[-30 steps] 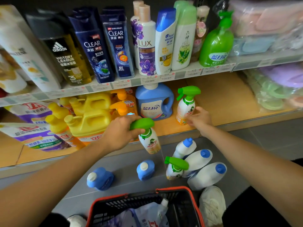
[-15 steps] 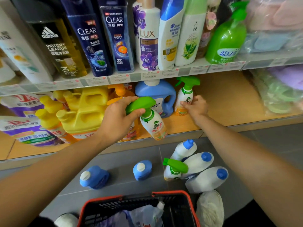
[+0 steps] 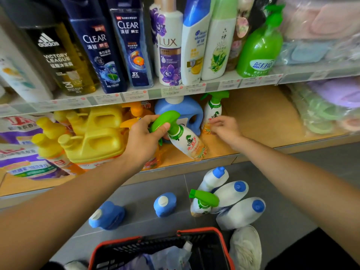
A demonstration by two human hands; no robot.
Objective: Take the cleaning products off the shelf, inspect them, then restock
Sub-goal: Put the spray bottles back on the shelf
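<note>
My left hand (image 3: 145,139) grips the green trigger head of a white spray bottle (image 3: 187,143), which hangs tilted over the front of the lower wooden shelf (image 3: 263,121). A second green-topped spray bottle (image 3: 213,110) stands upright at the back of that shelf beside a blue detergent jug (image 3: 182,112). My right hand (image 3: 226,128) is at the base of that standing bottle, fingers loosely bent against it. On the grey floor below lie a third spray bottle (image 3: 202,202), three white bottles with blue caps (image 3: 233,193) and two blue jugs (image 3: 107,215).
Yellow jugs (image 3: 93,133) and purple detergent bags (image 3: 21,162) fill the lower shelf's left. Shampoo and soap bottles (image 3: 169,45) line the upper shelf (image 3: 155,93). Wrapped sponges (image 3: 331,106) sit at right. A red-rimmed black basket (image 3: 159,248) stands in front of me, a white shoe (image 3: 246,248) beside it.
My left hand has carried the spray bottle up and over the lower shelf. My right hand pushed the other spray bottle to the back of the shelf and stays at its base.
</note>
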